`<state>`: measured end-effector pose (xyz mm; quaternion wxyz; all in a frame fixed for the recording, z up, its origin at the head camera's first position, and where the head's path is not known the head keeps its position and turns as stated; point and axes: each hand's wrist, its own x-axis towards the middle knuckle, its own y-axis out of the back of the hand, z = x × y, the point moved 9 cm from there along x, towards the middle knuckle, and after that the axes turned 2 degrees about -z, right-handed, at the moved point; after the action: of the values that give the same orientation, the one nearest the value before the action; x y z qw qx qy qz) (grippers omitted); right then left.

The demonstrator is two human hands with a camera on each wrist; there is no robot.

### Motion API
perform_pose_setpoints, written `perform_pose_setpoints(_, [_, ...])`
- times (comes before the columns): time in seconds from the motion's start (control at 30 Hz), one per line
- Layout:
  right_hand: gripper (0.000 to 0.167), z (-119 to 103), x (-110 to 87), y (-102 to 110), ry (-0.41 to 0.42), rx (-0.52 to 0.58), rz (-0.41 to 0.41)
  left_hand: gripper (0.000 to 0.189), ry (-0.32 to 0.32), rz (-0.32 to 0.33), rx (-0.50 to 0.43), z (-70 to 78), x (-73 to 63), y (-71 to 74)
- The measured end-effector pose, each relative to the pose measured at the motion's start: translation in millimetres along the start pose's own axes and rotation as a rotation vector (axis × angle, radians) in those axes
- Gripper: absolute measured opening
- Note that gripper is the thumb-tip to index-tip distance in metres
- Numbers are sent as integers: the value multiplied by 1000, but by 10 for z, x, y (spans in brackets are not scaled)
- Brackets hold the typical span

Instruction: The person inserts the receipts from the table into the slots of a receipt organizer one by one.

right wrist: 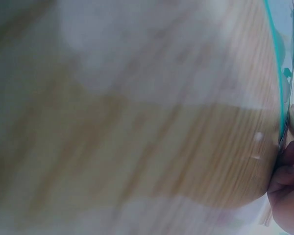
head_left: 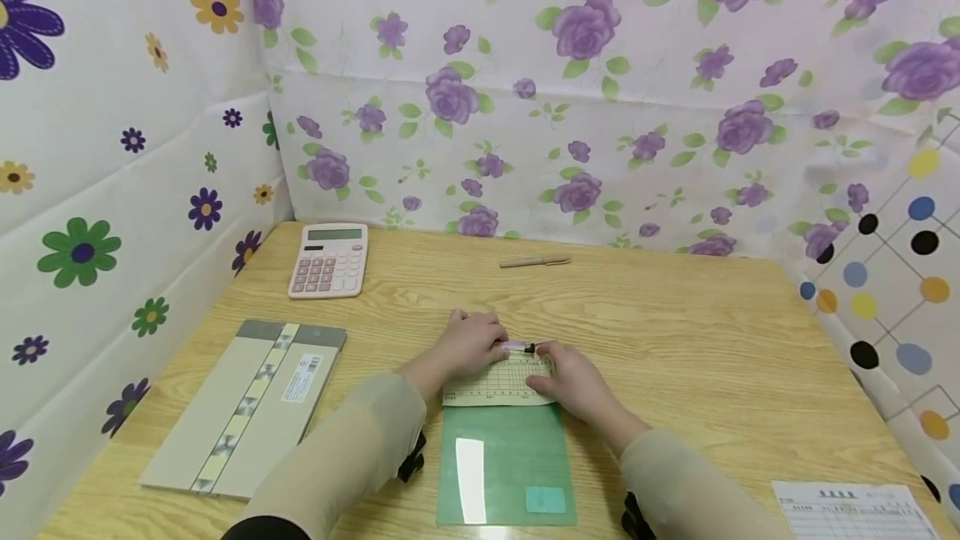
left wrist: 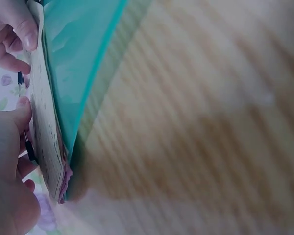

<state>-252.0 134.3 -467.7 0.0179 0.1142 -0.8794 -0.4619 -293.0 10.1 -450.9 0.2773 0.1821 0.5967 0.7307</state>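
A stack of printed paper forms (head_left: pixel 491 383) lies over the upper part of a translucent green plastic folder (head_left: pixel 504 465). Along the forms' far edge runs a thin metal clip with black tips (left wrist: pixel 29 147). My left hand (head_left: pixel 468 343) is at the left of this edge, its thumb against the clip's wire and its other fingers bent behind. My right hand (head_left: pixel 573 377) pinches the right side of the forms, thumb on top, forefinger beside a black tip. In the right wrist view the right hand's curled fingers (right wrist: pixel 286 178) show at the folder's edge.
A beige board file (head_left: pixel 247 407) with a patterned strip lies to the left. Behind it rests a pink and white calculator (head_left: pixel 328 261). A tan pen (head_left: pixel 535 261) lies near the back edge, and a printed sheet (head_left: pixel 855 511) at the front right. Flowered cloth (head_left: pixel 525 132) hangs behind the wooden table.
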Motion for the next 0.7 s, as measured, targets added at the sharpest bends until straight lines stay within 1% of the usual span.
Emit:
perform_pose_setpoints(0.07, [53, 3, 2, 3, -9, -3, 4, 30, -1, 7, 30, 10, -7, -12])
perform_pose_setpoints(0.17, [54, 13, 7, 4, -25, -10, 7, 32, 3, 9, 44, 19, -27, -36])
perform_pose_setpoints(0.33, [54, 19, 0, 26, -37, -41, 14, 37, 38, -13, 19, -20, -49, -107])
perform_pose_setpoints(0.47, [54, 40, -36, 41, -18, -45, -8, 39, 49, -43, -8, -61, -54, -164])
perform_pose_setpoints(0.57, [55, 87, -85, 79, 7, -14, -42, 41, 45, -54, -17, -79, -55, -193])
perform_pose_setpoints(0.63, [57, 145, -123, 138, 18, 6, -60, 42, 39, -54, -23, -84, -54, -201])
perform_pose_setpoints(0.7, [57, 215, -164, 225, 41, 1, -66, 42, 34, -55, -22, -87, -51, -208])
